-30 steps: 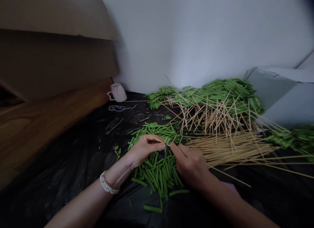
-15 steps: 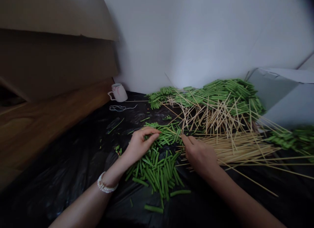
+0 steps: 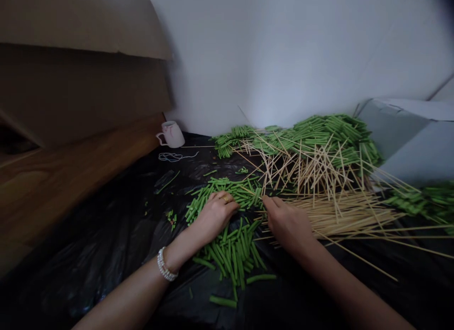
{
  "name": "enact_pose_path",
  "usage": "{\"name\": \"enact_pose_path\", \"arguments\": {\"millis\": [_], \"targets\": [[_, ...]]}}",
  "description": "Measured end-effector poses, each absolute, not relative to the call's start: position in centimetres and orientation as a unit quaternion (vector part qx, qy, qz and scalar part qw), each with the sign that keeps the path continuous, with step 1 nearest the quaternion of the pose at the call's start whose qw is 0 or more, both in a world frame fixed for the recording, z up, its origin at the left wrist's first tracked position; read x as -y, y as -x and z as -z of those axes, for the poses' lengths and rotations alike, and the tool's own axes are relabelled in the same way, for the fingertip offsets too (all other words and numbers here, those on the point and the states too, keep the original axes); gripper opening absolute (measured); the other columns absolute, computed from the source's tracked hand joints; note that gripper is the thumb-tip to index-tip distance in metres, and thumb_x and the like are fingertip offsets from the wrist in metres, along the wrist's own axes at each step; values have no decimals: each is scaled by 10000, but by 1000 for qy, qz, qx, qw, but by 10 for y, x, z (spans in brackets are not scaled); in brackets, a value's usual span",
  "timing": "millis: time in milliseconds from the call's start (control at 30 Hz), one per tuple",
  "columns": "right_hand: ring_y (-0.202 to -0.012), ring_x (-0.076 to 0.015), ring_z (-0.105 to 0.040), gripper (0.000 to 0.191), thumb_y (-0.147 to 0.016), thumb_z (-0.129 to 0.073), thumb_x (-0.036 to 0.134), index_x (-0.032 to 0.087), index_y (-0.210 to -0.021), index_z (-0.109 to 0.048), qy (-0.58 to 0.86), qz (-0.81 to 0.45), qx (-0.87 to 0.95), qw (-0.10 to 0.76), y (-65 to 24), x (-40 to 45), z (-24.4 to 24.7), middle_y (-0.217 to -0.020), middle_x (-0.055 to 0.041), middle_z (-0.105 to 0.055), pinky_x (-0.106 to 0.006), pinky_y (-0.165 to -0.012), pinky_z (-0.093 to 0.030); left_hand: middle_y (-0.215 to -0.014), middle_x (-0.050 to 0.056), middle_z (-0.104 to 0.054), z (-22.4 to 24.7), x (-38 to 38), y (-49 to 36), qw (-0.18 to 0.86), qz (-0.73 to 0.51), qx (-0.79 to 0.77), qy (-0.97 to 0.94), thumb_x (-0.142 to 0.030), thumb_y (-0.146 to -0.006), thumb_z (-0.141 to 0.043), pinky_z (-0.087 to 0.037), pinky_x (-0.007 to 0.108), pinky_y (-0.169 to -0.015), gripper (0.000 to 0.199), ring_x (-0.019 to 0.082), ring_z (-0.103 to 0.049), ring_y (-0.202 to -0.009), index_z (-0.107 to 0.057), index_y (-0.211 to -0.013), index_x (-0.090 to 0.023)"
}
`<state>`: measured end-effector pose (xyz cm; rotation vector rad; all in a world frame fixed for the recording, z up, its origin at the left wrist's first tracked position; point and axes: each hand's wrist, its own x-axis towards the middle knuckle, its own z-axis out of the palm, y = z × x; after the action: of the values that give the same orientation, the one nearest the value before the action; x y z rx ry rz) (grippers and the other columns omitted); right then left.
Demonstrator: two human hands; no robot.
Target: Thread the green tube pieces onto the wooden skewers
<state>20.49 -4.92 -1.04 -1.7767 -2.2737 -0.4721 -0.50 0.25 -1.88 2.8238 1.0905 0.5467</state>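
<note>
Cut green bean pieces (image 3: pixel 241 254) lie in a loose pile on black plastic sheeting (image 3: pixel 124 254). My left hand (image 3: pixel 216 212), with a ring and a pearl bracelet, is over the pile, its fingers curled down among the pieces. Its fingertips are hidden, so what they hold cannot be made out. To the right, my right hand (image 3: pixel 289 223) is closed in a pinch on a thin wooden skewer (image 3: pixel 250 190) that points left over the beans. Beside and partly under this hand lies a heap of bare skewers (image 3: pixel 351 214).
Threaded bean skewers (image 3: pixel 329 131) are stacked along the pale wall, their sticks fanning forward. More beans (image 3: pixel 425 202) lie far right by a grey-white box (image 3: pixel 418 136). A mug (image 3: pixel 172 134) and white cord (image 3: pixel 172 157) sit back left, near a cardboard box (image 3: pixel 85 79).
My left hand has moved slightly right and down into the bean pile, and its fingers have turned downward and curled. My right hand has stayed almost in place with the skewer.
</note>
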Motion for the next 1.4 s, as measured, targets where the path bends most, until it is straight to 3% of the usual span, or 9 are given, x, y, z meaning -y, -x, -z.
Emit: {"name": "enact_pose_path", "arguments": {"millis": [133,233,400,500,933,1400], "targets": [[-592,-125,-576,291,-884,-457,144,177,-1106,-642,547,215,773,238,-207,51,12,-732,1,-646,-277,-534,-307,-959,62,-712,11,-5,9,101,-290,-366,-878,-207,-892,-569,-403,385,-885,142,228,-589,-979,-705,-932,-202],[-594,-117,-565,304,-905,-429,135,137,-1125,-640,497,240,775,308,-207,52,11,-720,-7,-643,-267,-561,-334,-921,55,-733,4,-9,14,252,-420,-412,-768,-235,-837,-651,-445,339,-853,106,200,-633,-892,-725,-901,-193],[-600,-113,-561,325,-882,-425,89,112,-1124,-641,473,238,786,321,-205,54,12,-755,-27,-658,-267,-564,-347,-857,52,-748,-1,-13,17,588,-490,-400,-504,-296,-719,-778,-487,227,-696,225,114,-636,-700,-742,-896,-161],[-587,-110,-549,331,-874,-429,84,115,-1129,-638,470,237,787,320,-204,54,13,-767,-26,-661,-270,-551,-340,-858,62,-746,-2,-11,15,676,-471,-370,-429,-267,-686,-810,-487,178,-677,261,75,-621,-674,-747,-900,-132],[-572,-126,-525,327,-866,-433,91,141,-1123,-629,475,239,791,304,-202,55,16,-719,-1,-625,-287,-559,-322,-851,56,-733,-5,-9,14,702,-469,-349,-406,-229,-707,-796,-497,147,-659,237,57,-611,-663,-750,-909,-117],[-551,-118,-491,341,-861,-428,76,132,-1137,-621,462,250,800,290,-200,56,17,-708,1,-600,-289,-550,-307,-785,57,-748,1,-11,12,630,-487,-388,-463,-279,-675,-816,-478,184,-649,204,82,-613,-649,-766,-811,-136]]}}
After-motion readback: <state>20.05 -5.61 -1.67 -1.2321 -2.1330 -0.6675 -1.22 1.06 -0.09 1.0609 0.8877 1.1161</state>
